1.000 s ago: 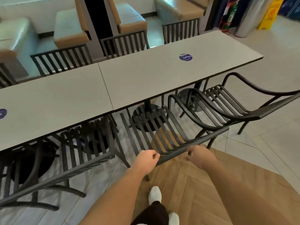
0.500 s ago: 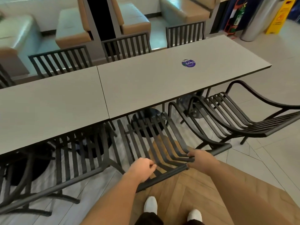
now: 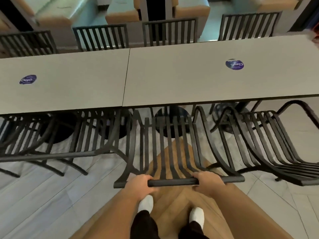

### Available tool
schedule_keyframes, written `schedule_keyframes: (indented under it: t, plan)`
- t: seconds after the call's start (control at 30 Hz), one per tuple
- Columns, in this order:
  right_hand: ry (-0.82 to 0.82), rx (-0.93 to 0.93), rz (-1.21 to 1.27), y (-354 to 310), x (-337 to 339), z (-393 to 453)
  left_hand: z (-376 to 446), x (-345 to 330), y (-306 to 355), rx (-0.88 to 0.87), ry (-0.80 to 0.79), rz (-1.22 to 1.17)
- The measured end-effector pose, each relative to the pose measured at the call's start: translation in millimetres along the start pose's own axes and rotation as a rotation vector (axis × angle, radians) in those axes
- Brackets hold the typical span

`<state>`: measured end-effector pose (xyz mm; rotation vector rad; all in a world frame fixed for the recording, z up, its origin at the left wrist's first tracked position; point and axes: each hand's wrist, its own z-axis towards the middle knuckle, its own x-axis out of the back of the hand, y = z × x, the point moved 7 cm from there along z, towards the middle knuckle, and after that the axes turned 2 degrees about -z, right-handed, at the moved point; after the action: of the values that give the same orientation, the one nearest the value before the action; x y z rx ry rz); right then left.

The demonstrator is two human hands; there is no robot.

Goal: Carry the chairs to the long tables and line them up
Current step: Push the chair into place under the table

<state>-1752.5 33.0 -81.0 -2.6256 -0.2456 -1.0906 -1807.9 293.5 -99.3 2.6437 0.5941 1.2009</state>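
A black slatted metal chair (image 3: 165,145) stands square to the near edge of the long grey table (image 3: 172,80), its seat partly under the tabletop. My left hand (image 3: 139,184) grips the left part of its top back rail. My right hand (image 3: 208,181) grips the right part of the same rail. A second black chair (image 3: 269,145) sits just to the right, angled, with a curved armrest. More black chairs (image 3: 57,135) stand to the left along the same table edge.
Several black chairs (image 3: 170,31) line the far side of the table, with padded booth seats (image 3: 120,12) behind them. Round purple stickers (image 3: 234,64) lie on the tabletops. Round black table bases (image 3: 172,121) stand underneath. My feet in white shoes stand on the wood-pattern floor.
The chair has swung from an angle to square with the table and slid closer under it. Both hands stayed on the back rail. My view has turned to face the table head-on.
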Motion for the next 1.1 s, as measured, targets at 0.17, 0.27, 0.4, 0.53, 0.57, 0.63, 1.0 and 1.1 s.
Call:
schedule_keyframes:
  t: [0.17,0.27,0.4,0.53,0.57,0.63,1.0,1.1]
  plan:
    - [0.127,0.134,-0.142,11,-3,3,-3,-3,10,0.093,0.13,0.204]
    - [0.125,0.163,-0.193,13,-10,-1,-6,-14,14,0.154,0.143,0.263]
    - [0.115,0.146,-0.199,32,-27,-11,-7,-30,27,0.173,0.129,0.312]
    - [0.14,0.154,-0.136,46,-27,-9,-1,-29,35,0.164,0.113,0.314]
    - [0.14,0.158,-0.124,48,-26,-7,1,-27,37,0.162,0.114,0.31]
    - [0.14,0.163,-0.125,52,-25,-1,6,-24,42,0.163,0.113,0.302]
    - [0.188,0.139,-0.101,83,22,40,45,7,75,0.164,0.143,0.299]
    - [0.181,0.134,-0.09,87,31,51,57,13,77,0.168,0.153,0.285]
